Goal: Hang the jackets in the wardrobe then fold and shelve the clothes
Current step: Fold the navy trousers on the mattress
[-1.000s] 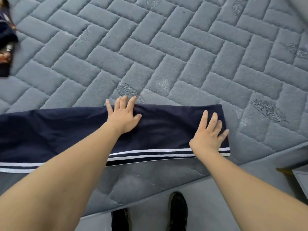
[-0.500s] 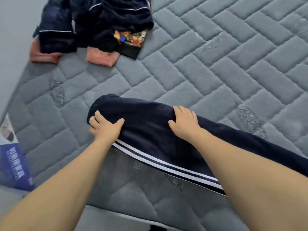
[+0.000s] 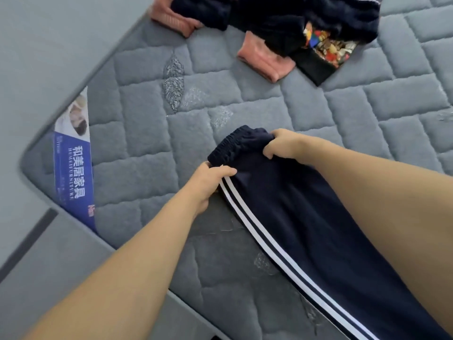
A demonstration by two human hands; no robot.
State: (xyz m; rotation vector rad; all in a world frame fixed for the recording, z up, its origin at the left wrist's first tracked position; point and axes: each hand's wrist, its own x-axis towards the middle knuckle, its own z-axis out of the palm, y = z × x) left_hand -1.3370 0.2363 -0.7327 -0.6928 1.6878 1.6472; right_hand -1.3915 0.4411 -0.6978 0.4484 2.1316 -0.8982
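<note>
Right now I look down at a grey quilted mattress (image 3: 137,133), with both bare forearms reaching in from the bottom edge. A pair of dark navy trousers (image 3: 306,222) lies along the near side of the mattress, running from the middle of the view down to the lower right. Two white stripes (image 3: 269,244) follow its near seam.

My left hand (image 3: 208,182) pinches the striped corner of the gathered waistband (image 3: 230,146), thumb on top and fingers curled beneath. My right hand (image 3: 282,143) grips the far end of that same waistband, fingers curled tightly round the bunched cloth. Neither hand is open.

I judge the trousers soft, light and floppy; they will sag wherever they are not supported. The thick elastic waistband looks like the firmest place to hold, one hand at each end, as now. The fabric seems matte rather than slippery.

No box, basket or shelf shows, and the wardrobe is out of sight. At the far edge of the mattress sits a loose pile of clothes (image 3: 282,20): dark navy pieces, pink cuffs and a colourful patterned patch. A blue label with white lettering (image 3: 73,168) lies on the mattress corner at left.
</note>
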